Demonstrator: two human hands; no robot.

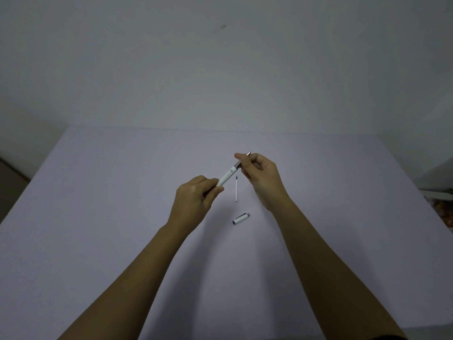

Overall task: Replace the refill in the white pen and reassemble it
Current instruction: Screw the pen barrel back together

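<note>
I hold the white pen barrel (227, 176) slanted above the table, its rear end pinched in my left hand (195, 200). My right hand (259, 175) grips the pen's front section, and the metal tip (249, 153) pokes out past my fingers. A thin white refill (236, 188) with a dark tip lies on the table between my hands, pointing away from me. The white pen cap (241, 218) with a grey end lies nearer to me, below the refill.
The pale lilac table (122, 192) runs up to a plain wall at the back. Some patterned items (443, 212) sit past the table's right edge.
</note>
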